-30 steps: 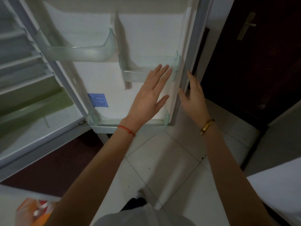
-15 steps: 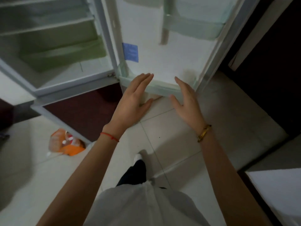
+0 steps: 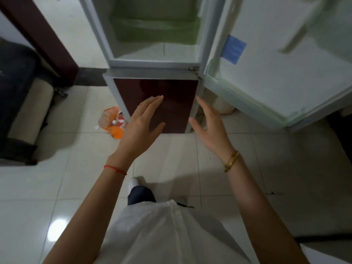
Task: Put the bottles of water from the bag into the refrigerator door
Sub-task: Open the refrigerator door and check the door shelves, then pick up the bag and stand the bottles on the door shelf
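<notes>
An orange plastic bag [image 3: 112, 122] lies on the tiled floor at the lower left corner of the refrigerator; red-and-white bottle labels show through it. The refrigerator door [image 3: 282, 69] stands swung open at the upper right, with its bottom shelf rail [image 3: 238, 98] empty. My left hand [image 3: 142, 126] is open, fingers spread, just right of the bag and apart from it. My right hand [image 3: 211, 126] is open too, held in front of the fridge's lower right corner. Neither hand holds anything.
The fridge's dark red lower door [image 3: 171, 103] is closed; above it the open compartment shows a green drawer [image 3: 152, 25]. A dark piece of furniture with a beige roll [image 3: 28, 115] stands at the left. My foot [image 3: 134, 182] is on the tiles.
My view has swung down and left, from the door shelves to the floor. Both open hands have dropped from the door to in front of the lower fridge, near the bag.
</notes>
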{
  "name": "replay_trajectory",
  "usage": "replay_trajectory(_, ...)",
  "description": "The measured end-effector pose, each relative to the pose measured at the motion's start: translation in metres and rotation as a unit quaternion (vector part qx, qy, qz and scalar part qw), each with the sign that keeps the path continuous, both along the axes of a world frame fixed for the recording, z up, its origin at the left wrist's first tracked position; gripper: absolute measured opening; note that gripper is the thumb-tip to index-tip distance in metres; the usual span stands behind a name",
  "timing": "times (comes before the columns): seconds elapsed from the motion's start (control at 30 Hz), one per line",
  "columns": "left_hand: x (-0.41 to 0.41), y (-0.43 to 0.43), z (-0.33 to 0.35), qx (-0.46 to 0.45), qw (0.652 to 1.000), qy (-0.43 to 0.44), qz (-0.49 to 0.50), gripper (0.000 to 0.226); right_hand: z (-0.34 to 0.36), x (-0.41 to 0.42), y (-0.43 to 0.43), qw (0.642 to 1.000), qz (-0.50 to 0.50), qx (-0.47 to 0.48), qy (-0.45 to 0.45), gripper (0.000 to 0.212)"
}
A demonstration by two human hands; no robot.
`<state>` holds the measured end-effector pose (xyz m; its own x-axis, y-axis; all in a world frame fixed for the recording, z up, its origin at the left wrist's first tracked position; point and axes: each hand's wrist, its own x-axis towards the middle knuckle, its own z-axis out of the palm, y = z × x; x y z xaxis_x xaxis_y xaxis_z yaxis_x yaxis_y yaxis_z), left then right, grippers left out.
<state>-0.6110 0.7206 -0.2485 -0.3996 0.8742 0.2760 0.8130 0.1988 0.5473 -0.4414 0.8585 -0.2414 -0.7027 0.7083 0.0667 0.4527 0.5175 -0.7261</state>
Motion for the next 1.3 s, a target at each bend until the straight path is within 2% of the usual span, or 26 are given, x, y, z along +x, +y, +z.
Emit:
replay_trajectory(0.37, -0.123, -0.098, -0.042, -0.056, 0.990, -0.047, 0.118, 0.065, -0.043, -0.150, -0.063, 0.989, 0.097, -0.096, -0.051, 0.061)
replay_trajectory(0.87, -0.301, -0.164, -0.106, -0.096, 0.957, -0.165, 0.218, 0.057, -0.106, -0.349, -0.106, 0.971, 0.113, -0.170, -0.128, 0.057)
replay_trajectory(1.07, -0.369, -0.153, -0.149, -0.132, 0.917, -0.241, 0.290, 0.056, -0.148, -0.425, -0.091, 0.962, 0.141, -0.151, -0.181, 0.051)
replay_trajectory(1.3, -0.455, -0.122, -0.209, -0.151, 0.875, -0.309, 0.341, 0.056, -0.216, -0.526, -0.056, 0.947, 0.165, -0.171, -0.217, 0.047)
